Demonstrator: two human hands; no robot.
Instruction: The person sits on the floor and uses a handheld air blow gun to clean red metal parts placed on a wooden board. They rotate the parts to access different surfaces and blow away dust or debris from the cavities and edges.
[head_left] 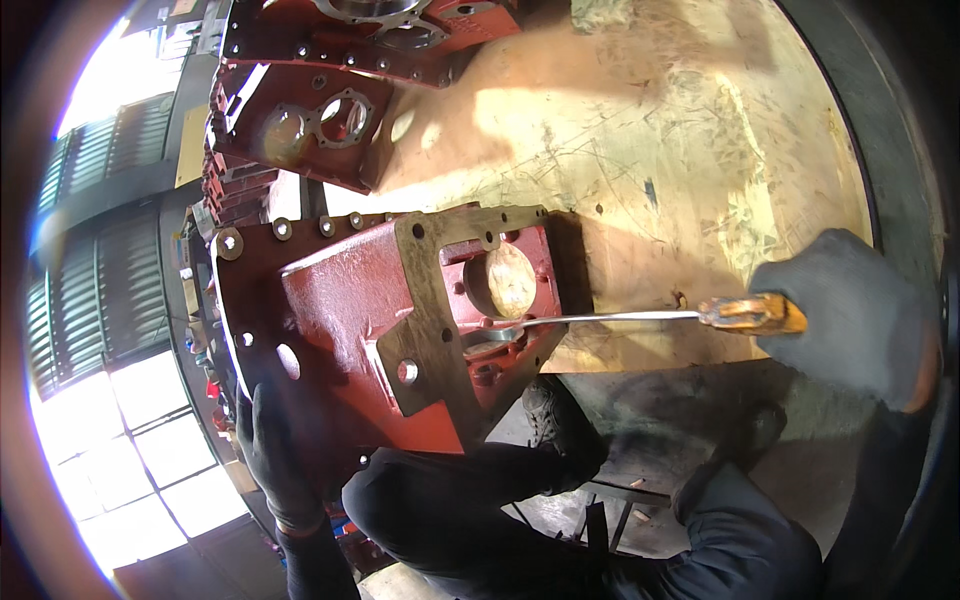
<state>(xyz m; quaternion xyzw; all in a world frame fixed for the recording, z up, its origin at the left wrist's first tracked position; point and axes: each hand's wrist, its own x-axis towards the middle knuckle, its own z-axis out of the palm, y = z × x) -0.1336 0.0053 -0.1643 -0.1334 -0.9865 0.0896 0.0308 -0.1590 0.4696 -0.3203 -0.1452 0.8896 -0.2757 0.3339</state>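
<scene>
A large red cast-metal housing [345, 300] rests tilted in front of me, its bare machined flange [425, 265] facing right. My left hand [280, 455], in a dark glove, lies against the housing's lower left edge. Its visible fingers are stretched out along the casting, and the thumb is hard to make out. On the right, my gloved right hand [850, 320] is closed around the worn orange handle of a long, thin metal-shafted tool [630, 316]. The shaft points left into the housing's opening, with its tip by a round bore [492, 342]. Its exact kind is unclear.
More red castings [300, 120] stand beyond the housing, at the upper left. A scuffed, pale tabletop [660, 180] with a curved right edge spreads behind. My legs [470, 500] are below the housing, near a metal frame [620, 495]. Bright windows [140, 430] line the left side.
</scene>
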